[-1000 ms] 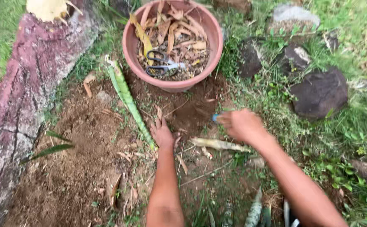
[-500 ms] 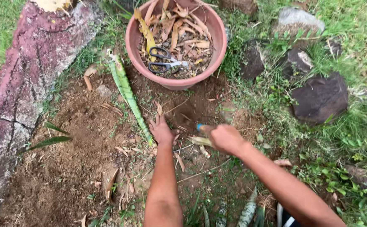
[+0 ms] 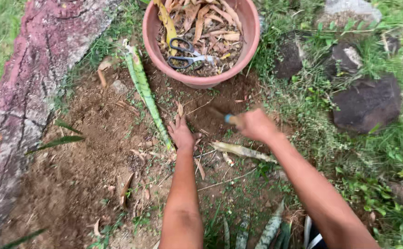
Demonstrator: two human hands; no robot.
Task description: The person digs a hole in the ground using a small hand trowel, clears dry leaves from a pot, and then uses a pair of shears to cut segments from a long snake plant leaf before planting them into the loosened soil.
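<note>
My left hand point(image 3: 181, 133) rests flat on bare brown soil, fingers spread, next to a long mottled green leaf point(image 3: 144, 90) lying on the ground. My right hand point(image 3: 255, 124) is closed around a small tool with a blue handle point(image 3: 229, 118), its working end blurred over the dark dug soil just in front of a terracotta pot point(image 3: 252, 41). A pale dried leaf or root piece point(image 3: 243, 151) lies beneath my right wrist. Inside the pot are dry brown leaves and black-handled scissors point(image 3: 186, 54).
A reddish painted concrete kerb point(image 3: 30, 78) runs along the left. Dark rocks point(image 3: 365, 103) sit in grass at the right. More striped green leaves point(image 3: 270, 228) stand at the bottom edge near my body. Dry leaf scraps lie scattered on the soil.
My right hand has shifted left toward the left hand, then forward toward the pot, with the blue-handled tool in it. The left hand has stayed on the soil.
</note>
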